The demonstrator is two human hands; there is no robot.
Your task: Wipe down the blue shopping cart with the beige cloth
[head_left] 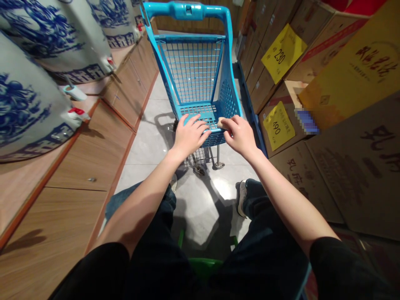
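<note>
A blue plastic shopping cart (187, 11) stands in front of me, its handle at the far end and its low front rim near me. My left hand (191, 132) lies over the left part of that rim, palm down with fingers spread, holding nothing I can see. At the right part of the rim, my right hand (240, 134) has its fingers curled around a small beige lump (220, 123). Its kind is too small to make out, and part of it is hidden by the fingers. No goods show in the cart's basket.
Large white jars with blue painting (28, 112) stand on a wooden cabinet (81, 150) at left. Stacked cardboard boxes (325, 175) with yellow price signs (279, 127) line the right. Between my legs is something green (204, 266), perhaps a stool. Grey tiles cover the floor.
</note>
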